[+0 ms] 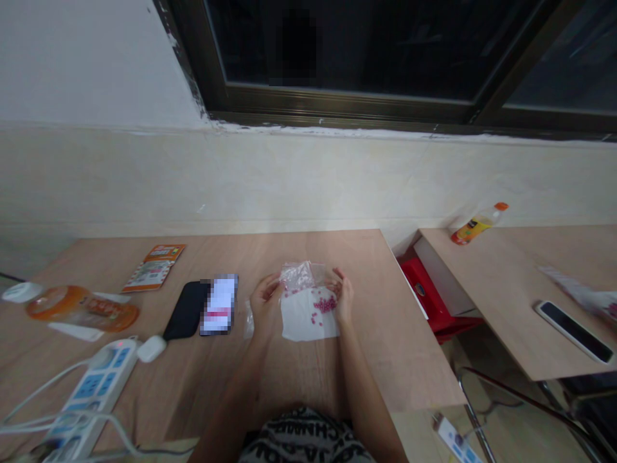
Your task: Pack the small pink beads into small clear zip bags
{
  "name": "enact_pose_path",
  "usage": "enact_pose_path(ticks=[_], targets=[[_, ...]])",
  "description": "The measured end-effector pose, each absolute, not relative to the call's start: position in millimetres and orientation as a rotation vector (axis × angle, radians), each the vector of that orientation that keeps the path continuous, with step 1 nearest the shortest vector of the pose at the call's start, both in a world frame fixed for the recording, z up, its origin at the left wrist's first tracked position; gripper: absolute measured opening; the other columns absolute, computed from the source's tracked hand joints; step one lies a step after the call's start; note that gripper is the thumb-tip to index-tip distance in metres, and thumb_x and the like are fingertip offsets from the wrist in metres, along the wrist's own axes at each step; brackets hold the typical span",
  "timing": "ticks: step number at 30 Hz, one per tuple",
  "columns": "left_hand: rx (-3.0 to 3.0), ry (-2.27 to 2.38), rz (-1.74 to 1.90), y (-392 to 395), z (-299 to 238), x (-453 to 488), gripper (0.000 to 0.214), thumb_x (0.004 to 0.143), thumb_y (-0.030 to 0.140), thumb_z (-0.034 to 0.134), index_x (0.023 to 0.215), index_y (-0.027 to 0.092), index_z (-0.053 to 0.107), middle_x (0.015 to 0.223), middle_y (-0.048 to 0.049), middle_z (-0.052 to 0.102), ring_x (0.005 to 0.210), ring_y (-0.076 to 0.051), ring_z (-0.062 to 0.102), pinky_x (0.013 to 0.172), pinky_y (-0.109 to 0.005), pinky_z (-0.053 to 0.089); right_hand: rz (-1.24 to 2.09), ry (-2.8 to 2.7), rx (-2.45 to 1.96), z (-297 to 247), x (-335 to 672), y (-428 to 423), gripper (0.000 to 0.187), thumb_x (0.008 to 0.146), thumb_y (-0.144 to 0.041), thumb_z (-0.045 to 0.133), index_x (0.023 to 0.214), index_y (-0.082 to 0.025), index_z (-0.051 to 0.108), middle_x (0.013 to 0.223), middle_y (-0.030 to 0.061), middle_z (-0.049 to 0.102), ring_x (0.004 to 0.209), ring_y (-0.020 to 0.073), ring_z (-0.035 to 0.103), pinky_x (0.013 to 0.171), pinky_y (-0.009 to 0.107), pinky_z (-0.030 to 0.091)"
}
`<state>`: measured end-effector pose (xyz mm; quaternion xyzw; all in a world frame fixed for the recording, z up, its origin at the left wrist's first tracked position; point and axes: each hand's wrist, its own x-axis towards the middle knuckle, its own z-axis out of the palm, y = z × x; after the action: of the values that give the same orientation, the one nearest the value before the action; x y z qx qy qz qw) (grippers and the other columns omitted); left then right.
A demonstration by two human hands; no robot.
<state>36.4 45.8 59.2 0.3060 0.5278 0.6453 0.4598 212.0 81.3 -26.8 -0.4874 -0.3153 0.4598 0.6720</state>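
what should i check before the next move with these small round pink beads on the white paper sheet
small round pink beads on the white paper sheet: ok, clustered at its upper right, none seen off it
clear plastic bag: ok, pink beads show inside
bag opening: cannot tell, crumpled
left hand and right hand at the bag: cannot tell how firm their grip is
phone with a pixelated screen on the light wooden table: ok, apart from the sheet
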Motion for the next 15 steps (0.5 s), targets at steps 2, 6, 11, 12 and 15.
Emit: enact_pose_path(ticks=[2,6,11,12,15], targets=[[0.725,1.269,1.553,45,60,38,0.044,0.06,0.033,0.079,0.099,0.015,0.067,0.077,-0.0028,0.072,0.064,-0.014,0.066,0.06,-0.024,0.051,1.053,-0.827,-1.126,-19,213,81,0.054,0.078,-0.063,0.056,0.105,-0.019,0.069,0.108,0.011,0.07,0.083,0.0212,0.066,0.072,0.033,0.051],[0.705,1.241,1.512,46,59,41,0.045,0.058,0.035,0.08,0.096,0.015,0.068,0.071,-0.0025,0.072,0.061,-0.014,0.065,0.058,-0.023,0.049,1.112,-1.049,-1.129,-6,214,78,0.041,0.074,-0.059,0.064,0.081,-0.019,0.075,0.084,0.0079,0.073,0.08,0.0232,0.064,0.074,0.035,0.05],[0.719,1.239,1.492,47,54,39,0.047,0.058,0.035,0.08,0.098,0.014,0.068,0.072,-0.0028,0.072,0.062,-0.014,0.065,0.059,-0.024,0.049,1.139,-1.16,-1.132,2,216,70,0.033,0.071,-0.053,0.069,0.075,-0.02,0.074,0.073,0.0041,0.07,0.068,0.019,0.061,0.063,0.029,0.048],[0.731,1.237,1.493,47,52,39,0.047,0.058,0.035,0.08,0.099,0.014,0.068,0.073,-0.0032,0.072,0.064,-0.014,0.065,0.06,-0.024,0.049,1.149,-1.179,-1.128,3,216,68,0.032,0.072,-0.051,0.069,0.075,-0.02,0.073,0.071,0.0033,0.069,0.065,0.0178,0.059,0.059,0.028,0.047],[0.799,1.25,1.466,49,45,36,0.047,0.063,0.037,0.077,0.102,0.014,0.067,0.078,-0.0049,0.072,0.067,-0.016,0.066,0.062,-0.026,0.051,1.188,-1.196,-1.12,6,217,64,0.029,0.073,-0.048,0.069,0.073,-0.019,0.072,0.064,0.001,0.064,0.057,0.0144,0.055,0.052,0.024,0.043]])
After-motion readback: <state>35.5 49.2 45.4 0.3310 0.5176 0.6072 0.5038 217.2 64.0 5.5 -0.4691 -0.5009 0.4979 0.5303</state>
